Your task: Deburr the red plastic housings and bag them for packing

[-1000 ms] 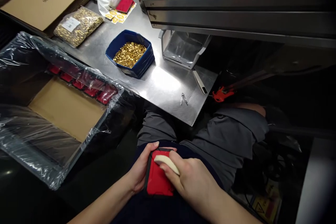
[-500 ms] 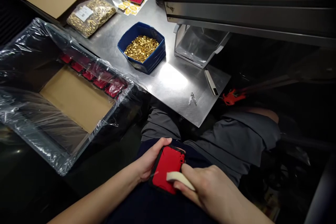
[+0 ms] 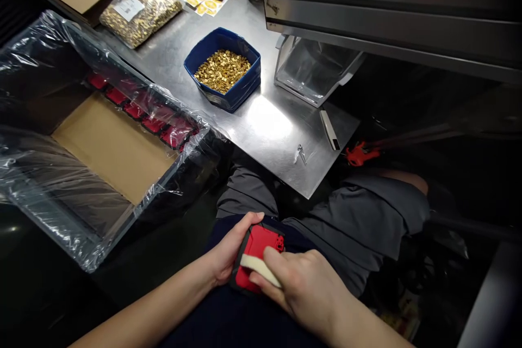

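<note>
In my lap lies a red phone case (image 3: 259, 242) with a black rim. My left hand (image 3: 231, 250) is closed around its left edge, the thumb at the top corner. Pinched between the thumb and fingers of my right hand (image 3: 312, 285) is a cream-coloured, curved soft pad (image 3: 261, 270), which may be felt or sponge. It lies over the lower part of the case's red face, and my right hand hides the lower right of the case.
At left, a plastic-lined bin (image 3: 98, 244) holds several red cases along one wall. A blue tub (image 3: 240, 99) of small gold-coloured parts, a bag of similar parts (image 3: 141, 13), a clear tray (image 3: 316, 73) and a white-handled cutter (image 3: 329, 129) rest on the metal table (image 3: 281, 160).
My right hand has moved left across the case with the pad, from its right side towards its left edge. My left hand keeps its hold.
</note>
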`<action>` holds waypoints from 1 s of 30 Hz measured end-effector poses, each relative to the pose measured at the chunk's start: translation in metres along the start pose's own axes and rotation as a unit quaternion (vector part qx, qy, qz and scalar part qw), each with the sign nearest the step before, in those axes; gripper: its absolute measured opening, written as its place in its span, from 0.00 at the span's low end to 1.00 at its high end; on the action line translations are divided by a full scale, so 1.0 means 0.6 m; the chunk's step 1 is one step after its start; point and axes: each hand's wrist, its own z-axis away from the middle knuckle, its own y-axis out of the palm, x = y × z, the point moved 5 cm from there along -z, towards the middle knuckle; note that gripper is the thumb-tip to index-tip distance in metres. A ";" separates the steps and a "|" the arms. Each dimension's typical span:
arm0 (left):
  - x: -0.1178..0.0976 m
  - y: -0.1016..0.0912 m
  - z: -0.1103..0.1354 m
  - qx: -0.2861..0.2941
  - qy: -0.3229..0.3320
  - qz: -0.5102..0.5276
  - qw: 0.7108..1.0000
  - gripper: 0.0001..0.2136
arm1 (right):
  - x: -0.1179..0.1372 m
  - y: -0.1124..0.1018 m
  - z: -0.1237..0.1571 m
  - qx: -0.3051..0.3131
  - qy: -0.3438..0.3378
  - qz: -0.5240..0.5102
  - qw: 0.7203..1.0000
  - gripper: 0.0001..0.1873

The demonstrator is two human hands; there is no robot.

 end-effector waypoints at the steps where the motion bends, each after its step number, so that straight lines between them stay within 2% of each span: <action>1: 0.000 0.000 0.001 0.001 0.001 0.005 1.000 0.27 | 0.000 0.001 0.000 -0.005 0.005 -0.005 1.000 0.19; 5: -0.001 -0.005 0.002 -0.018 0.025 0.006 1.000 0.25 | -0.007 0.000 0.000 -0.036 0.031 0.003 0.999 0.19; 8: 0.000 -0.005 0.003 -0.025 0.018 0.006 0.999 0.25 | -0.010 -0.002 -0.007 -0.046 0.050 0.028 0.997 0.21; 13: -0.001 -0.005 0.010 -0.041 0.023 0.020 0.999 0.25 | -0.014 -0.001 0.005 -0.068 0.091 -0.025 0.993 0.21; 16: -0.004 -0.002 0.012 -0.032 0.040 0.013 0.999 0.24 | -0.010 0.002 0.006 -0.063 0.083 -0.024 0.994 0.22; 20: -0.005 0.000 0.014 -0.038 0.029 0.015 0.999 0.25 | -0.018 -0.002 0.010 -0.076 0.123 -0.018 0.989 0.23; 25: -0.011 0.011 0.019 -0.030 0.070 0.002 0.997 0.25 | -0.012 -0.004 0.014 -0.063 0.119 -0.044 0.990 0.22; 28: -0.008 0.013 0.021 -0.032 0.061 0.008 0.998 0.26 | -0.014 -0.005 0.013 -0.070 0.145 -0.021 0.987 0.21; 30: -0.009 0.011 0.022 -0.039 0.065 0.013 0.997 0.26 | -0.015 -0.002 0.015 -0.074 0.151 -0.042 0.985 0.21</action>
